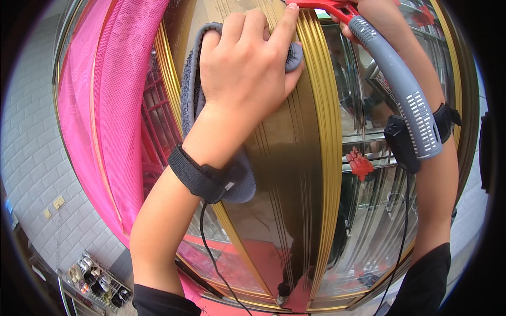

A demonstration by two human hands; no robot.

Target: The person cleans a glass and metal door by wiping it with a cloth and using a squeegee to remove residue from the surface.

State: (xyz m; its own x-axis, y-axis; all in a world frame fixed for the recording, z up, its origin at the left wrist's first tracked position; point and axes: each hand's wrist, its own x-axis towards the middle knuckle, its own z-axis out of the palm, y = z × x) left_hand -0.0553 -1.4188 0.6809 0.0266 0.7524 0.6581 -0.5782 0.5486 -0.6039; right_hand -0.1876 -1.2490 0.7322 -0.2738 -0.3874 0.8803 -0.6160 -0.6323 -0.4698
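My left hand (pixel 245 59) is pressed on a folded grey cloth (pixel 191 87) against the glossy brown door panel (pixel 272 166); a flap of the cloth hangs below the wrist. Its index finger reaches to the red head of a tool with a curved grey handle (pixel 403 83). At the top right, my right hand (pixel 367 19) is closed around the red part of this tool, partly cut off by the picture's edge. The grey handle runs down along my right forearm. What kind of tool it is cannot be told.
A pink mesh curtain (pixel 118 98) hangs left of the panel. Gold ribbed trim (pixel 324 118) borders glass with metal bars and a red ornament (pixel 359 164). Dark cables trail from both wrist straps. A shoe rack (pixel 99 282) stands at the lower left by a grey brick wall (pixel 31 138).
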